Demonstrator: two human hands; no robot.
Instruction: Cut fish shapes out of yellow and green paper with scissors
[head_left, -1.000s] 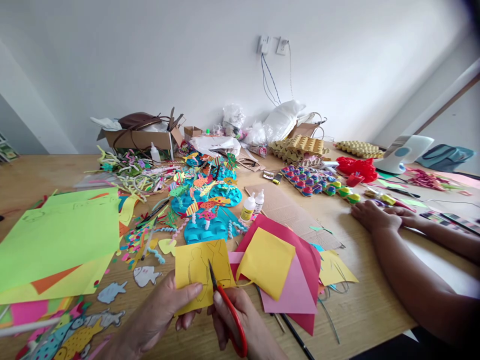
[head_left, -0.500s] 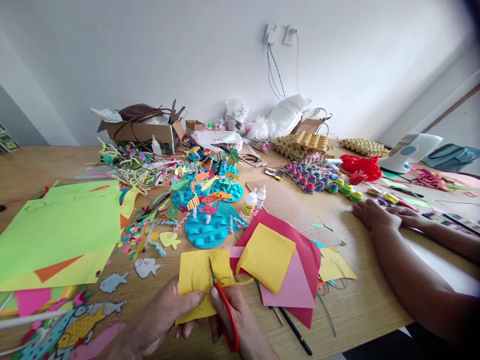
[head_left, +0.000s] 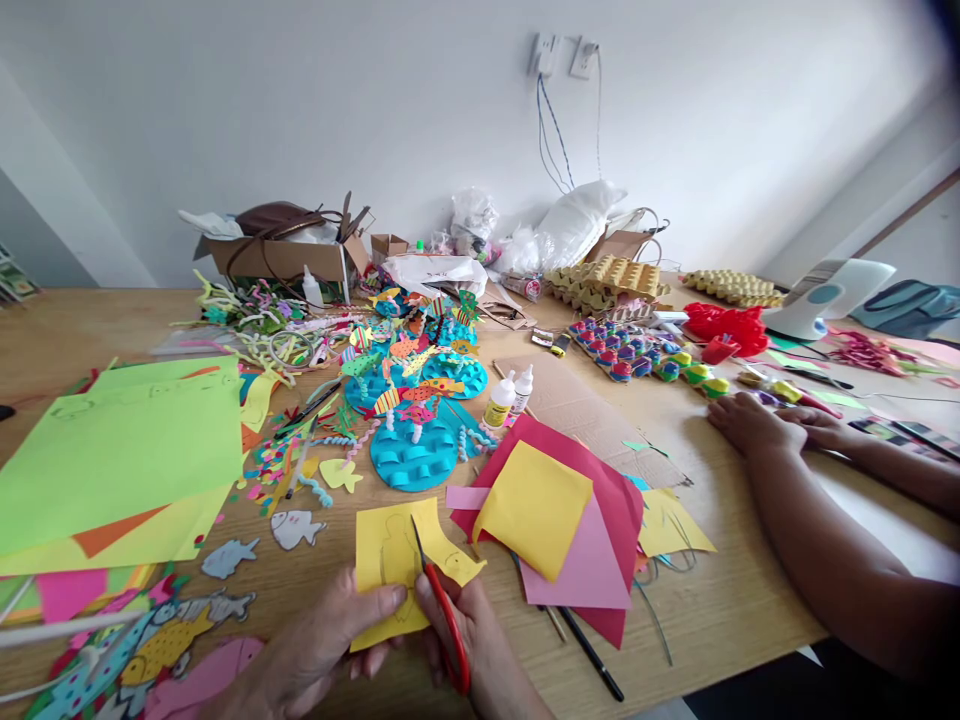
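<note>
Low in the middle of the head view, my left hand (head_left: 337, 630) pinches a piece of yellow paper (head_left: 379, 530) with pencil outlines drawn on it. Red-handled scissors (head_left: 450, 630) are gripped in my right hand (head_left: 476, 635), their blades lying across the paper beside the outline. A cut flap of the yellow paper bends off to the right, with a small drawn shape on it. Just right of my hands, a loose yellow sheet (head_left: 536, 510) lies on pink paper (head_left: 577, 570) and red paper (head_left: 619, 510). Grey paper fish (head_left: 296, 528) rest left of the paper.
Blue round bases (head_left: 412, 460) with paper fish stand ahead, near glue bottles (head_left: 499, 400). Green sheets (head_left: 135, 450) cover the left side. A black pencil (head_left: 592, 655) lies at the right front. Another person's arms (head_left: 810, 520) rest on the table at right, near painted egg cartons (head_left: 622, 350).
The strip right of the scissors has swung out and now hangs as a wider flap. The view has shifted slightly; both hands keep their hold.
</note>
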